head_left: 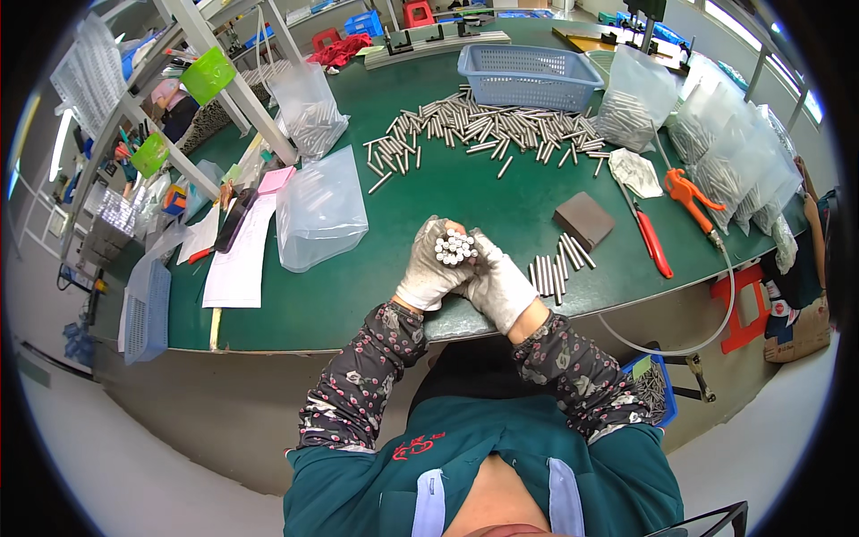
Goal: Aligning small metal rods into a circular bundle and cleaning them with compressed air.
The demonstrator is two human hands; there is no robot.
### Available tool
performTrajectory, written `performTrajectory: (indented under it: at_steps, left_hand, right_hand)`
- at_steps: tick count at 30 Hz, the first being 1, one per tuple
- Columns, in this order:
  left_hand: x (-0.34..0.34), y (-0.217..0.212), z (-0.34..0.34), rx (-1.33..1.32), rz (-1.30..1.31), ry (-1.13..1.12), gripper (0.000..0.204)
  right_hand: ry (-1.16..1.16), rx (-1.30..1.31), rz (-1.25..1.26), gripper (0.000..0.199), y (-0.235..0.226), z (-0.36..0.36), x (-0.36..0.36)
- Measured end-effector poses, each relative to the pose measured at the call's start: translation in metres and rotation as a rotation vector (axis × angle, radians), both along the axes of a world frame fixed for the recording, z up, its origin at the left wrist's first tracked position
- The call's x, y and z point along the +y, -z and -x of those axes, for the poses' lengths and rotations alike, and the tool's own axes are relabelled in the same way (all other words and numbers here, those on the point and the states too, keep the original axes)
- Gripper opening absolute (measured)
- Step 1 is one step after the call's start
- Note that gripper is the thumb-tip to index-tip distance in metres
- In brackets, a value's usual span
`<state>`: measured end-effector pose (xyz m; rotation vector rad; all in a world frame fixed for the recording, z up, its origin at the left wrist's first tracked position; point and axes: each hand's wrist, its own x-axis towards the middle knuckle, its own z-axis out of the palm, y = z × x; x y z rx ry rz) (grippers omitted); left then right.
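Gloved hands (467,273) around metal rods (455,247)

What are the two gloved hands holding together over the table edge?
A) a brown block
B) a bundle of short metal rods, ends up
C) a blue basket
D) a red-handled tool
B: the left hand and right hand wrap around a bundle of metal rods, whose round ends face the camera.

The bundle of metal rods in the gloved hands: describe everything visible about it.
The bundle of metal rods is a tight cluster of short silvery cylinders, seen end-on so their round faces point up at the camera. The left hand and the right hand, both in white gloves, wrap around it from either side above the near edge of the green table. Its length is hidden.
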<state>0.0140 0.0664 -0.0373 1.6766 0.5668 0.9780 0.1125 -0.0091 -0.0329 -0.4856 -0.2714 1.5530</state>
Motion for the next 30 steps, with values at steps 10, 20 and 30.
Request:
performTrajectory:
  at_steps: [10, 20, 30]
  left_hand:
    - [-0.004, -0.015, -0.004, 0.114, -0.588, -0.104, 0.049]
    - [0.000, 0.004, -0.005, 0.072, -0.135, -0.012, 0.043]
    - [0.001, -0.001, -0.002, 0.201, -0.177, -0.003, 0.048]
  right_hand:
    - [0.038, -0.009, -0.024, 0.028, -0.007, 0.001, -0.003]
    - [0.038, 0.056, 0.051, 0.025, -0.001, 0.002, 0.004]
    - [0.018, 0.101, 0.081, 0.030, -0.001, -0.003, 0.004]
